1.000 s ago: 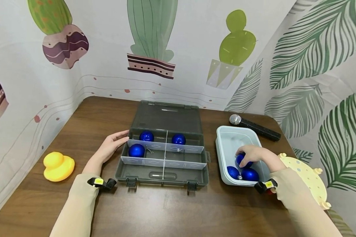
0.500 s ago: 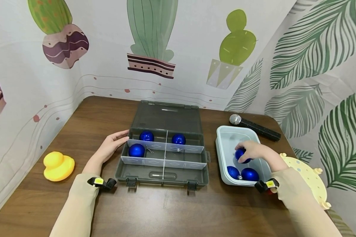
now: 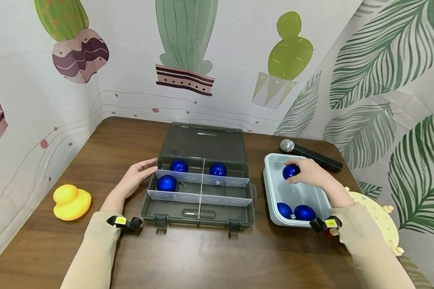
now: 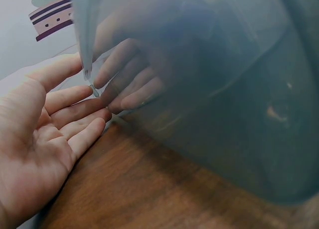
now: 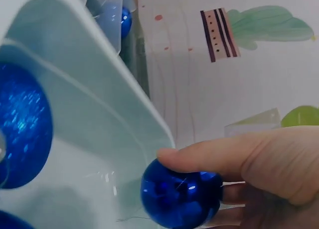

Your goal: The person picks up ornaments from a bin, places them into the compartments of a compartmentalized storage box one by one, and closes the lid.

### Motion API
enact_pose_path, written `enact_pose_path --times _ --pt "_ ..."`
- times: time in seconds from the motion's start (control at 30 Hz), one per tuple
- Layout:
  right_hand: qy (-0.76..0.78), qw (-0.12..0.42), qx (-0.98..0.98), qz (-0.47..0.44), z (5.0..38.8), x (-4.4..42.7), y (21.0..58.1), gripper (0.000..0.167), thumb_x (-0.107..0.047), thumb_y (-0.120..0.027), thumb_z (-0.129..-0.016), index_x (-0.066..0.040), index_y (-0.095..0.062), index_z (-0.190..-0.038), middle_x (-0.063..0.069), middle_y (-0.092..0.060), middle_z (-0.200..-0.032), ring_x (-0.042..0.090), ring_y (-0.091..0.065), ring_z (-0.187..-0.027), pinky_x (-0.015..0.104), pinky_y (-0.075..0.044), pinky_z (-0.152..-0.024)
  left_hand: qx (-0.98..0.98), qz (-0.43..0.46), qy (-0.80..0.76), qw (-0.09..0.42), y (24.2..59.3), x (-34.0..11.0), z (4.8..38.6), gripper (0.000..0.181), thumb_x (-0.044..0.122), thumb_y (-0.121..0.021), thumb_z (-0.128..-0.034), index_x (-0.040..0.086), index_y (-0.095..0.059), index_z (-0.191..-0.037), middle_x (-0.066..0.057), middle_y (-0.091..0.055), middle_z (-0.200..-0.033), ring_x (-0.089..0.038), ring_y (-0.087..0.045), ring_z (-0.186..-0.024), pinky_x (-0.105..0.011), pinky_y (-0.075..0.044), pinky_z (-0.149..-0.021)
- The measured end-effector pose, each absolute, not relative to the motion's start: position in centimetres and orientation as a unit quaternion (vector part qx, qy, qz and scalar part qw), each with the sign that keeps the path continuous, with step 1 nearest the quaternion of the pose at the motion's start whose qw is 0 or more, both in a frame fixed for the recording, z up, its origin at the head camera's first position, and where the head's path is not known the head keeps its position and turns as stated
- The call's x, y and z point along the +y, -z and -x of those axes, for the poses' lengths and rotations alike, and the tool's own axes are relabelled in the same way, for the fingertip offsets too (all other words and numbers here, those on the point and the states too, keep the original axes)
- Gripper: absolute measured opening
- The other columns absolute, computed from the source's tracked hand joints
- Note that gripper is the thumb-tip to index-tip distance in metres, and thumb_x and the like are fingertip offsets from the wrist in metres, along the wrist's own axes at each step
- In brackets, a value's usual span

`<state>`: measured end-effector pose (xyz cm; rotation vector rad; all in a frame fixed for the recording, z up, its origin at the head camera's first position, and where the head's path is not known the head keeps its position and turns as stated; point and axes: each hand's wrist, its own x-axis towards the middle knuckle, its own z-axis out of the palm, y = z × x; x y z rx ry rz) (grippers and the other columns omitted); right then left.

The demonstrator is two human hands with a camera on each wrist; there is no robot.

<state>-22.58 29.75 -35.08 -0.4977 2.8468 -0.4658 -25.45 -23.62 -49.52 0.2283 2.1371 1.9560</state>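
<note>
Between thumb and fingers, my right hand grips a shiny blue Christmas ball over the far part of a pale blue plastic bin. Two more blue balls lie at the bin's near end, a glittery one and a smooth one. My left hand touches the left side of a grey divided case with straight fingers. The case's lid is raised. Inside it sit a ball at back left, another at back right, and a third in the middle left compartment.
A black microphone lies behind the bin. Right of the bin, partly behind my right forearm, is a pale yellow spotted object. A yellow rubber duck sits at the table's left. A printed cloth hangs behind the table.
My right hand has lifted the blue ball from beside the other two and carried it toward the bin's far end. The left hand and the case have stayed put.
</note>
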Motion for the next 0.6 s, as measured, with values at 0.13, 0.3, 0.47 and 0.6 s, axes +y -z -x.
enact_pose_path --times 0.13,0.3,0.47,0.6 --pt "0.168 0.082 0.969 0.164 22.8 28.8 34.4 0.057 -0.018 -0.077 -0.082 0.006 -0.056 -0.130 0.029 -0.059 -0.127 0.045 -0.056 -0.113 0.058 -0.049 -0.091 0.730 -0.077 -0.669 0.118 49.5 -23.6 25.4 0.061 0.023 -0.055 -0.1011 -0.005 -0.032 -0.149 -0.025 -0.034 -0.154 0.010 -0.052 -0.109 -0.007 -0.044 -0.092" --pt "0.183 0.058 0.966 0.172 23.2 26.7 33.6 0.057 -0.016 -0.076 -0.082 0.003 -0.055 -0.132 0.027 -0.059 -0.128 0.044 -0.057 -0.114 0.058 -0.050 -0.091 0.729 -0.077 -0.670 0.118 49.4 -23.6 25.4 0.061 0.023 -0.055 -0.1010 -0.005 -0.032 -0.149 -0.026 -0.034 -0.153 0.011 -0.052 -0.109 -0.007 -0.044 -0.091" --pt "0.198 0.039 0.958 0.203 23.7 24.0 33.1 0.058 -0.014 -0.077 -0.082 0.003 -0.055 -0.132 0.026 -0.059 -0.130 0.044 -0.056 -0.116 0.059 -0.049 -0.094 0.730 -0.079 -0.669 0.118 49.5 -23.7 25.5 0.061 0.024 -0.056 -0.1009 -0.005 -0.033 -0.149 -0.025 -0.035 -0.153 0.010 -0.052 -0.109 -0.007 -0.044 -0.091" --pt "0.211 0.037 0.951 0.222 24.0 21.4 32.5 0.060 -0.015 -0.078 -0.081 0.001 -0.055 -0.133 0.024 -0.057 -0.134 0.044 -0.053 -0.122 0.059 -0.048 -0.097 0.730 -0.079 -0.668 0.119 49.5 -23.7 25.5 0.061 0.023 -0.055 -0.1009 -0.005 -0.033 -0.149 -0.025 -0.035 -0.153 0.009 -0.053 -0.109 -0.008 -0.044 -0.091"
